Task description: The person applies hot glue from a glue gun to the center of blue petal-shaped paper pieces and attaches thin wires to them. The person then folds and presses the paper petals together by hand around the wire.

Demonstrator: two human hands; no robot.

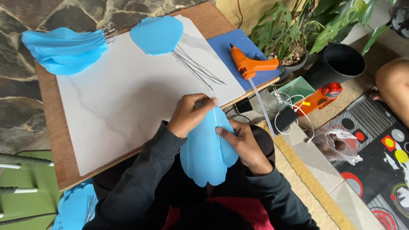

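matt blue foam petal (204,157), thin metal wire (215,115)

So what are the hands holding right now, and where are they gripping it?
A blue petal-shaped sheet: the left hand pinches its top end, where a thin wire runs, and the right hand presses its right edge.

Both arms come into view from the bottom of the frame, each covered by a long dark charcoal sleeve, soft and slightly creased, ending snug at the wrist. The left hand (187,115) sits bare just left of centre, no glove, no ring or watch showing. The right hand (245,142) is bare too, just right of centre, its fingers (226,133) unadorned. Low in the middle of the frame, between the sleeves, there is a strip of red cloth against black fabric. The sleeves carry no print, stripes or buttons that can be made out.
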